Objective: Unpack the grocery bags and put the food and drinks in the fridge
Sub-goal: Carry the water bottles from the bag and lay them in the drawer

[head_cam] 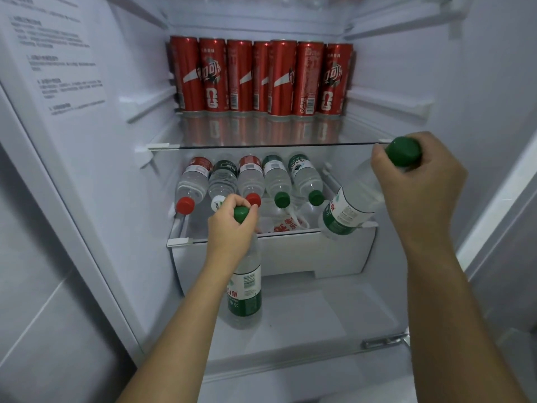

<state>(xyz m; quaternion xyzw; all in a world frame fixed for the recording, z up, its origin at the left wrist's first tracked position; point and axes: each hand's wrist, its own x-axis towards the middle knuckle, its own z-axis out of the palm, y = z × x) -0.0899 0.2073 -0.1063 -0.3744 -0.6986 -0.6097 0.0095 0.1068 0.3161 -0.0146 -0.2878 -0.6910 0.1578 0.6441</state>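
I am facing an open fridge. My left hand (232, 228) grips the neck of a green-capped water bottle (245, 292) that hangs upright in front of the drawer. My right hand (418, 184) grips the cap end of a second green-capped water bottle (345, 210), tilted with its base down-left over the right end of the lower glass shelf (180, 242). Several water bottles (250, 178) with red, white and green caps lie side by side on that shelf, caps facing me. A row of red cola cans (261, 78) stands on the upper glass shelf (261, 145).
A white drawer (290, 257) sits below the lower shelf, with a white printed bag (286, 225) seen through the glass. The fridge floor (305, 315) lies beneath it. The left inner wall (64, 68) carries printed text. A door hinge (383, 341) sits at the lower right.
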